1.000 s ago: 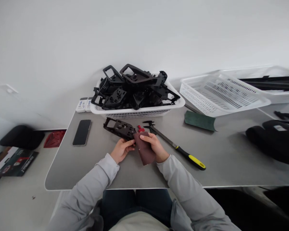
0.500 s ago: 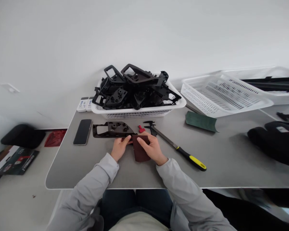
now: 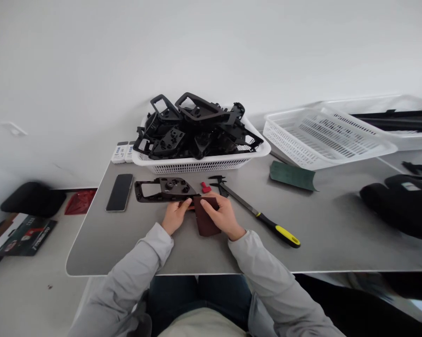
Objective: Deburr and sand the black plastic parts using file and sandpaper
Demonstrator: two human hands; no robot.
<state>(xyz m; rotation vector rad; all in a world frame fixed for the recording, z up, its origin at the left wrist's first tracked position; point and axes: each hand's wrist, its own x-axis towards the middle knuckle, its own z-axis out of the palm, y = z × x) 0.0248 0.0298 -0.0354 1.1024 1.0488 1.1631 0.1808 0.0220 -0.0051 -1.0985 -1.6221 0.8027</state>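
My left hand [image 3: 176,216] is closed on the near edge of a black plastic trim panel [image 3: 172,187], thumb on top. The panel lies lengthwise, with a large window-like opening at its left end and clips and holes in its middle. My right hand [image 3: 224,213] pinches a dark reddish-brown sheet of sandpaper [image 3: 205,220], thumb flat on its face. The sandpaper overlaps the panel's right end, and that end is hidden behind it and my fingers. Just beyond my right hand lie a small red piece [image 3: 205,187] and a black caliper [image 3: 218,180].
A file with a yellow-black handle [image 3: 284,235] lies to the right, below green sandpaper [image 3: 292,176]. Behind stands a white basket [image 3: 200,165] heaped with black panels. A phone [image 3: 120,192] is at left; another white basket [image 3: 323,135] and a black case [image 3: 400,206] are at right.
The panel has tilted slightly in my hands. The sandpaper's lower edge has shifted a little to the right; both hands keep nearly the same place and grip.
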